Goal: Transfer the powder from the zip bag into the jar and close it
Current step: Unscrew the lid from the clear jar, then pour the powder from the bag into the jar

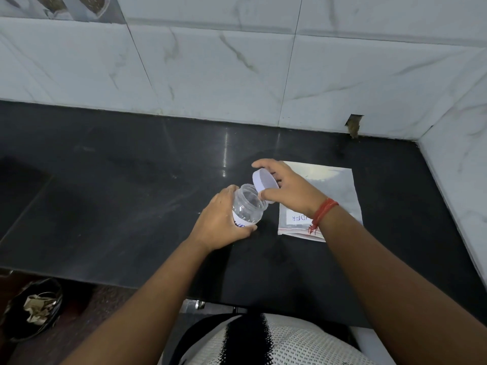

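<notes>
A small clear plastic jar (247,205) with a white label is tilted above the black counter (118,201). My left hand (220,222) grips its body from the left and below. The jar's mouth is open and it looks empty. My right hand (287,191) holds the white round lid (264,184) just off the jar's rim, fingers curled around its edge. The zip bag (334,193) of pale powder lies flat on the counter to the right, partly under my right wrist, with a white handwritten label (297,218) and a red zip strip at its near edge.
White marble-tiled walls (237,69) close the counter at the back and on the right. A dark bin with crumpled paper (37,309) stands on the floor at the lower left. The counter's front edge runs just before my body.
</notes>
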